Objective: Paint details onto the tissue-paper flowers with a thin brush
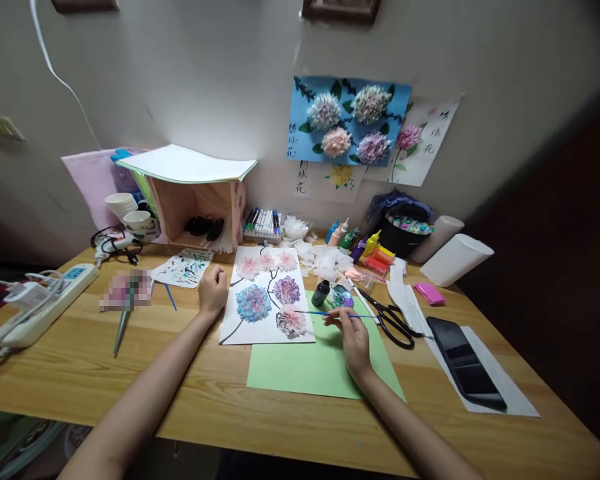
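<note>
Wall sheets (300,160) bear Chinese chars "绣球花".

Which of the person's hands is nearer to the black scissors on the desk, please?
The right hand, holding a thin brush just left of the scissors. The left hand rests far off, beyond the flower painting.

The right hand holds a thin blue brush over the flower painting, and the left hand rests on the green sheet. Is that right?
Not quite. In the head view the left hand rests at the left edge of the flower painting, not on the green sheet. The right hand does hold the brush over the painting.
</note>
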`<act>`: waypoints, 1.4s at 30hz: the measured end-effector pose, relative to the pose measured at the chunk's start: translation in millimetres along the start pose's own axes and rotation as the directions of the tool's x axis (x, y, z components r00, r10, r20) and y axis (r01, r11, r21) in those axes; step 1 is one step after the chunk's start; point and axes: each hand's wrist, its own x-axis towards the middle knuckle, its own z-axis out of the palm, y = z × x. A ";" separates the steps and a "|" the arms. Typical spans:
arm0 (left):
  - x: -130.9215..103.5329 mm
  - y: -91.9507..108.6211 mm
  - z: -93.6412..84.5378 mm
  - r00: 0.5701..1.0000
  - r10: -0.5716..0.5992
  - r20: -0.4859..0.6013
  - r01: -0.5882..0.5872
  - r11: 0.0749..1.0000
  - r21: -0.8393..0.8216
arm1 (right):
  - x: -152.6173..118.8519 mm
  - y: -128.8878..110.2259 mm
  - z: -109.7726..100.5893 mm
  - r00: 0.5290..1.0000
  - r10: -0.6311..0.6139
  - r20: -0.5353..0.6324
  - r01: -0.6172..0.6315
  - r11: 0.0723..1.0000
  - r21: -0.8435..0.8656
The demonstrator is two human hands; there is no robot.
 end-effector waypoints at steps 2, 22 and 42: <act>-2.3 0.4 2.4 0.999 -0.002 -0.043 0.003 1.000 0.025 | 4.3 1.6 7.9 0.999 0.015 -0.043 -0.013 0.999 0.052; -35.2 14.2 -12.0 0.801 0.555 0.226 -0.546 0.831 -0.104 | 13.3 -5.5 -8.3 0.994 0.104 0.035 -0.107 0.991 0.084; -92.2 49.7 5.8 0.224 0.781 0.582 -0.807 0.483 -0.338 | 37.4 -47.7 11.3 0.829 -0.450 0.333 0.548 0.775 -0.315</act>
